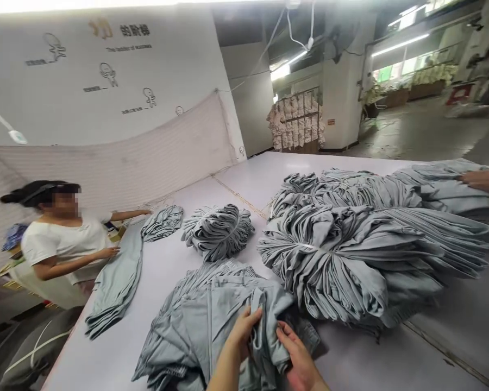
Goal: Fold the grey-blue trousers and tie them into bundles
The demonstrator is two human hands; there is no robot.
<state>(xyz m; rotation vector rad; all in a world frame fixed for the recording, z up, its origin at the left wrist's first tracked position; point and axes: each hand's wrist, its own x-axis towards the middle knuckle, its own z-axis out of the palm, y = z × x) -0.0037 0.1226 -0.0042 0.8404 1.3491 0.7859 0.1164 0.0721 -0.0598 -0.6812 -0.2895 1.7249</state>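
Table (163,282): by its breadth, the grey garments can be spread within reach.
Large bundle (334,266): bound round the middle, presumably to keep its many folds together; placed right of the pile.
Pile (187,331): laid closest, its layers overlapped, perhaps so that each can be lifted singly.
Small bundle (218,231): tied too, set just beyond the pile.
Cloth (265,326): held bunched over the pile, seemingly for both edges to be controlled.
Left hand (239,334): narrowed, cloth pinched by thumb and fingers.
Right hand (301,358): opposite edge gripped by curled fingers.
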